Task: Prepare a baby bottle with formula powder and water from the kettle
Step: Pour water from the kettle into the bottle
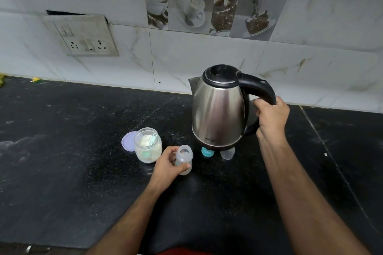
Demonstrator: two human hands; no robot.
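- My right hand (271, 118) is wrapped around the black handle of the kettle (219, 109), which I hold upright above the counter (62, 151), its spout turned away toward the wall.
- My left hand (167, 164) grips the open baby bottle (184, 160) around its body, standing it on the counter just in front of the kettle.
- The step I judge to be in hand is the pour, so I want the spout brought over the bottle's narrow mouth before I tilt at all.
- I mean to tilt slowly and keep the stream thin; the mouth is small and the kettle wide, so a fast tip would likely splash my left fingers.
- I keep my left grip low on the bottle, clear of the rim, and press it flat so it cannot tip.
- I cannot tell whether there is powder in the bottle.
- The formula jar (147, 145) stands open just left of the bottle, a scoop (153, 138) resting inside, its lilac lid (129, 141) beside it.
- The teal ring (207, 151) and clear cap (227, 153) lie under the raised kettle; I should set the kettle down clear of them.
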